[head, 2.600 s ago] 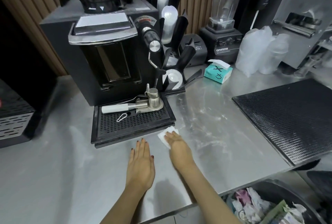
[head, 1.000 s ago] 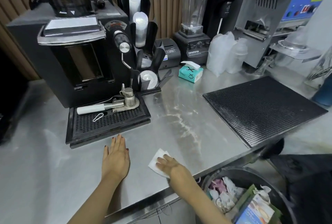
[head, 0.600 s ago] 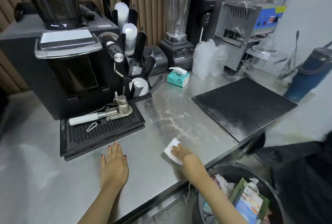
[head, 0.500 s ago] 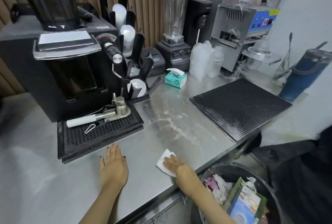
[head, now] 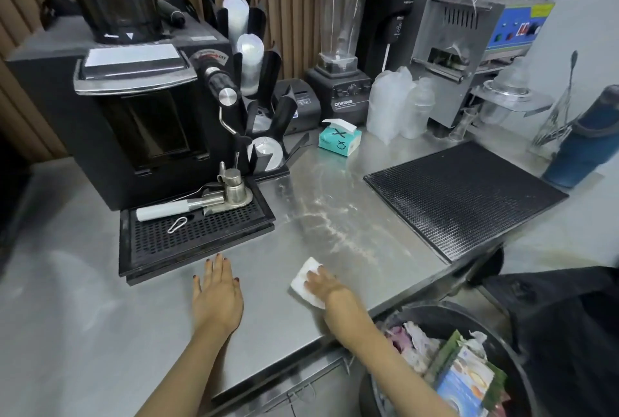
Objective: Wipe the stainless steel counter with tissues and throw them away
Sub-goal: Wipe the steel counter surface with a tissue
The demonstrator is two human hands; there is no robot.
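Hands flat: left hand (head: pixel 217 296) spread on bare surface (head: pixel 335 215), right hand (head: pixel 323 286) pressing tissue (head: pixel 303 277) under its fingers. I judge tissue light, limp, tearable; scrunch from centre, bin (head: pixel 432 311) just right of right wrist.

The steel counter (head: pixel 335 189) carries a black grinder (head: pixel 134 108) at back left, with a drip tray (head: pixel 197 239) before it. A blender (head: pixel 340 95) and tissue box (head: pixel 340 140) stand behind, a black mat (head: pixel 462 195) lies right, and a white tissue (head: pixel 303 277) lies near the front edge.
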